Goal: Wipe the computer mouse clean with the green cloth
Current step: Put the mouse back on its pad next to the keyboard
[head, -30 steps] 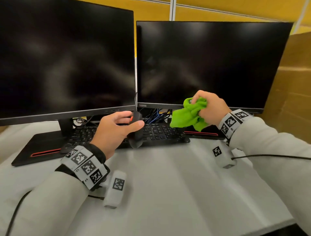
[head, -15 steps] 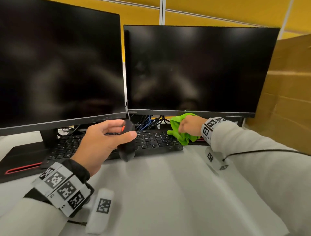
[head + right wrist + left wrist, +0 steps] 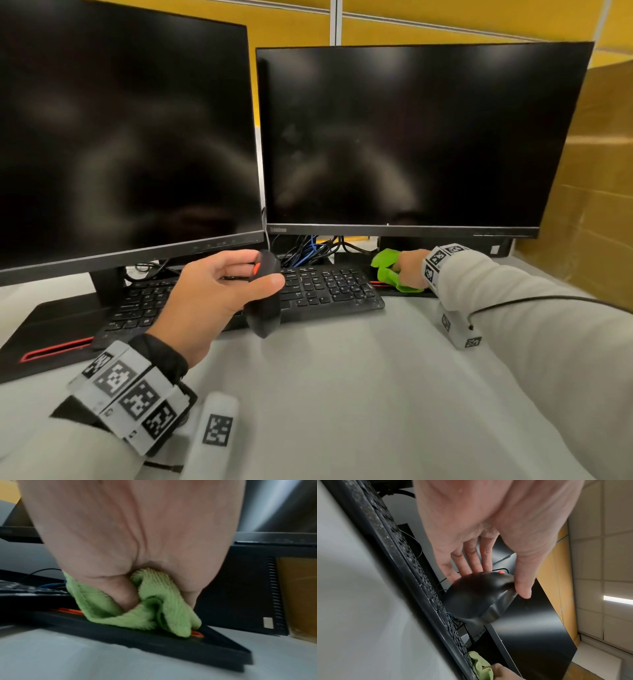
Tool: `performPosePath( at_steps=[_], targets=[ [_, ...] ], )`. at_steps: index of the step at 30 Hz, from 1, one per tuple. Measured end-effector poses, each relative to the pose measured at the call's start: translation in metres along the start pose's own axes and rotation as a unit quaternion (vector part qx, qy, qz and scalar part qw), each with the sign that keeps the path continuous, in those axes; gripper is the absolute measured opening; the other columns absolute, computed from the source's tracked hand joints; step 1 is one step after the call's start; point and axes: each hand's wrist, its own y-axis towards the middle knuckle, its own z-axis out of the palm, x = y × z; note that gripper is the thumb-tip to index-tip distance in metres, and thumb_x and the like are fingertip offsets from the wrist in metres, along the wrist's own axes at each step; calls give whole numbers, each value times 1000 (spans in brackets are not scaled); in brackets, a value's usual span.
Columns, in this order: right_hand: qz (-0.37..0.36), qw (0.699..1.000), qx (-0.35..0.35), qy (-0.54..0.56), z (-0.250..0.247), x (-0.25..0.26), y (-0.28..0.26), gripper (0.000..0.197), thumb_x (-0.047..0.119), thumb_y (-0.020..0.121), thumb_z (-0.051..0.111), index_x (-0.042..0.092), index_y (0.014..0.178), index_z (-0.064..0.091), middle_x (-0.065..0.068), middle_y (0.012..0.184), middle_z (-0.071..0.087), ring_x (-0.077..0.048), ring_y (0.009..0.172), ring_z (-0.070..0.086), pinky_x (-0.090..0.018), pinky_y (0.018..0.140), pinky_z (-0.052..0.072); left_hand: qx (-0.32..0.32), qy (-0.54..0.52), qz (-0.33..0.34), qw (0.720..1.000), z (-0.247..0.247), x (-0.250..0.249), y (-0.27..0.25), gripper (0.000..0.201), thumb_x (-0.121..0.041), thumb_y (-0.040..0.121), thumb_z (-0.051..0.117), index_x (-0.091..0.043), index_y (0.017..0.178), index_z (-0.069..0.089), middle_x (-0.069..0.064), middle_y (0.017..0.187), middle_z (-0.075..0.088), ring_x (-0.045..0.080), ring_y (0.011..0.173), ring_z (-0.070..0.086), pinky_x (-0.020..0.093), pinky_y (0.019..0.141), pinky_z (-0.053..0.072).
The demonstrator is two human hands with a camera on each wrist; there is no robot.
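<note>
My left hand (image 3: 219, 291) grips a black computer mouse (image 3: 263, 301) with a red scroll wheel, lifted on its side above the keyboard's front edge; thumb on one side, fingers on the other. The left wrist view shows the mouse (image 3: 479, 597) between thumb and fingers of that hand (image 3: 488, 555). My right hand (image 3: 409, 267) holds the bunched green cloth (image 3: 387, 267) down on the black monitor base under the right monitor. In the right wrist view the cloth (image 3: 150, 605) is crumpled under the right hand (image 3: 128, 534), its lower folds lying on the base (image 3: 171, 642).
Two dark monitors (image 3: 411, 137) stand side by side at the back of the white desk (image 3: 342, 394). A black keyboard (image 3: 325, 287) lies beneath them, cables behind it. A cardboard box (image 3: 599, 205) rises at the right. A second monitor base (image 3: 51, 329) sits at the left.
My right hand has carried the green cloth away from the mouse, down and right onto the monitor base. The left hand keeps the mouse lifted in about the same place.
</note>
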Motion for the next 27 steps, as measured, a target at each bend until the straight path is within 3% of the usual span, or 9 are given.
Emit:
performPosePath(
  at_steps=[1, 3, 5, 8, 11, 15, 19, 23, 27],
  targets=[
    [-12, 1000, -6, 3, 0, 6, -2, 29, 28, 103, 42, 23, 122, 62, 7, 105, 60, -27, 109, 61, -34, 99, 46, 1, 1, -1, 1000, 1, 0, 0, 51, -29, 62, 90, -24, 111, 79, -1, 105, 81, 17, 95, 78, 24, 74, 55],
    [-53, 999, -9, 9, 3, 14, -3, 35, 25, 104, 44, 19, 135, 59, 1, 131, 61, -25, 124, 56, -26, 102, 41, 5, 5, -2, 1000, 2, -1, 0, 48, -26, 64, 90, -25, 111, 79, -2, 104, 81, 19, 96, 79, 27, 78, 57],
    [-62, 998, -13, -4, 5, 14, -5, 38, 32, 105, 43, 25, 140, 59, 2, 138, 60, -23, 122, 56, -25, 103, 40, 5, 7, -4, 1000, 2, -2, -2, 50, -32, 61, 90, -27, 109, 79, -7, 101, 81, 15, 93, 79, 31, 82, 58],
    [-3, 999, -34, -13, 6, -6, -1, 40, 50, 98, 51, 29, 127, 69, 1, 123, 68, -21, 93, 60, -26, 86, 50, 9, 2, 1, 1000, 1, -4, -2, 52, -38, 57, 88, -29, 108, 79, -10, 98, 81, 7, 86, 77, 29, 77, 53],
    [54, 996, -47, -50, 8, -24, 8, 70, 73, 81, 44, 27, 127, 67, -4, 120, 64, -28, 97, 63, -38, 94, 54, 7, -1, 1, 1000, 0, -5, -2, 52, -38, 58, 88, -29, 109, 79, -11, 96, 81, 8, 87, 77, 30, 78, 52],
    [74, 994, -74, 26, 7, 0, 8, 62, 63, 84, 62, 14, 120, 60, -4, 100, 59, -27, 96, 60, -31, 83, 47, 9, 0, -4, 1000, 1, -1, -1, 54, -38, 55, 90, -29, 107, 80, -9, 96, 80, 16, 95, 77, 33, 80, 54],
    [74, 994, -66, 37, 13, 1, 12, 57, 54, 88, 64, 6, 118, 59, 0, 90, 57, -22, 89, 58, -31, 77, 47, 5, 2, -6, 1000, -2, -1, -1, 53, -42, 51, 92, -33, 103, 81, -6, 101, 81, 21, 103, 77, 43, 93, 58],
    [125, 990, -66, -3, 10, -23, 8, 57, 53, 84, 68, 10, 120, 56, -3, 95, 59, -24, 84, 59, -33, 78, 53, 11, -17, -19, 1000, -4, -1, 1, 60, -41, 49, 103, -32, 105, 82, 0, 106, 81, 24, 108, 76, 53, 105, 55],
    [119, 989, -79, -43, 3, -18, 11, 39, 45, 90, 64, 13, 111, 57, 0, 81, 54, -20, 73, 58, -31, 70, 51, 19, -26, -20, 999, -2, -2, 0, 58, -40, 53, 102, -30, 106, 81, 1, 106, 81, 26, 109, 76, 54, 104, 56]
  ],
)
